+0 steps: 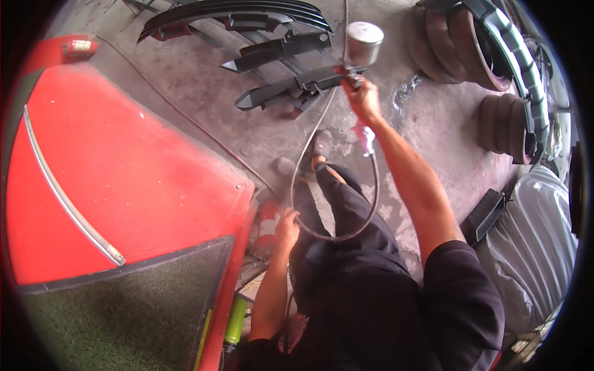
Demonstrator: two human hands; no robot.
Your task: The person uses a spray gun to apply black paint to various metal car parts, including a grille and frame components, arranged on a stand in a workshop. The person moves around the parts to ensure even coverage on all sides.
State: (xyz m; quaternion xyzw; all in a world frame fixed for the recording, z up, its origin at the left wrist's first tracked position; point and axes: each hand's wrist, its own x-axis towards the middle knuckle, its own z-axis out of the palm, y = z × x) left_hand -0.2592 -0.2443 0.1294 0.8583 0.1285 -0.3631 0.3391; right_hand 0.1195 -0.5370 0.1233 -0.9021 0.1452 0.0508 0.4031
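Note:
My right hand (362,99) is stretched out ahead, wrapped round the handle of a spray gun (364,44) with a silvery cup on top. Below that hand, a crumpled pinkish-white wrapping (365,137) hangs at the upper end of the hose (375,185). The hose loops down in front of my legs and up past my left hand (288,227), whose fingers are closed on it. Just beyond and left of the gun lie black plastic trim pieces (272,74), raised off the floor. Behind them is a long ribbed black panel (238,13).
A red car panel (124,148) with a curved silver strip (68,198) fills the left. Brownish wheel rims (461,46) are stacked at the far right, with more rims (504,127) nearer. A plastic-wrapped bundle (529,235) lies right; a green bottle (235,321) stands near my left forearm.

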